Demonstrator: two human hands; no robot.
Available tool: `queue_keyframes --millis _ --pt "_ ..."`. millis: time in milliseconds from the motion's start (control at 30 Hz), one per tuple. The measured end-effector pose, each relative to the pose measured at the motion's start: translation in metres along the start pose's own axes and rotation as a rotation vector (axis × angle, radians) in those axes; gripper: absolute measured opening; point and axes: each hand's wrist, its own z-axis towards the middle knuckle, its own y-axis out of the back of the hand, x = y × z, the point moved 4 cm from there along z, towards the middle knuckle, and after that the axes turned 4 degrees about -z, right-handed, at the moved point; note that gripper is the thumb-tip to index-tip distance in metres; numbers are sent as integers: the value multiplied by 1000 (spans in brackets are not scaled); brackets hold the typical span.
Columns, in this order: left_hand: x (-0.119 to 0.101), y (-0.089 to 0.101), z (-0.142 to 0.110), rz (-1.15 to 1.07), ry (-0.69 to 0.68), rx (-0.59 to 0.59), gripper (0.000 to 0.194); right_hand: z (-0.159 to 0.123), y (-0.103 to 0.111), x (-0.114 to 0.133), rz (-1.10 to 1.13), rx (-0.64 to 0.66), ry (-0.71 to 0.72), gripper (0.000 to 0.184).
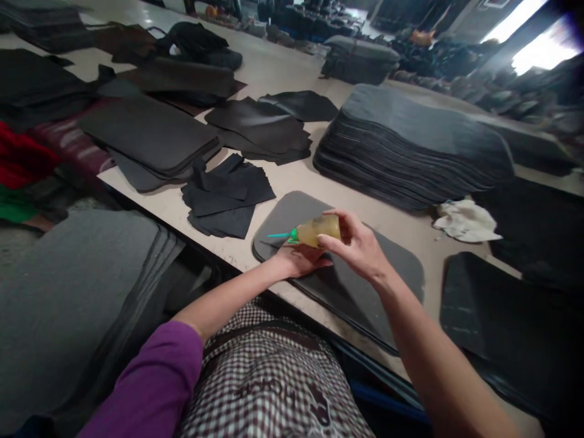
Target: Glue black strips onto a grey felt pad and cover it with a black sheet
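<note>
I had the bottle [322,231] tipped on its side at the centre of the frame, above the grey panel [283,216], its thin blue-green nozzle [277,235] pointing left. My right hand [354,244] was closed round the wide base end, thumb on the near side and fingers over the top. My left hand [298,263] lay low at the panel, just beneath the bottle and partly hidden by it; I could not tell whether its fingers were closed on anything.

I judged the bottle light, with walls soft enough to give under a squeeze, and perhaps slippery if any of the yellowish contents got on the outside. The wide body seemed the place to take hold; the nozzle looked slim and easily bent, better left alone. The panel seemed flat and bendable, best handled by its edges.

Counting, I had one bottle, one nozzle and one green cap [294,235]. There was one tall stack [410,161] of dark panels at upper right, too many layers to count, one crumpled white cloth [468,220] at right, and one pile of dark strips [228,201] left of centre, overlapping too much to number.
</note>
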Motion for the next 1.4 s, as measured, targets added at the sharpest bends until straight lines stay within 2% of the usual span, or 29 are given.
queue_keyframes --millis 100,300,433,700,867,1133,1400 --pt "0 -1 1 5 22 2 76 1 -9 4 10 33 19 62" --pt "1 -14 8 -38 -19 48 74 3 -19 8 -19 1 25 58" --pt "4 -21 11 -56 -22 8 68 5 -20 13 -27 10 31 56" --pt "-3 -2 2 -31 -32 13 74 18 -25 18 -130 45 153 55" --pt "-3 5 -3 14 -3 -13 77 30 -16 8 -139 46 234 57" --pt "-5 19 -6 102 -60 -113 71 50 3 -19 -211 -119 164 64" --pt "-7 23 -5 130 -57 -119 69 69 11 -40 -327 -329 160 61"
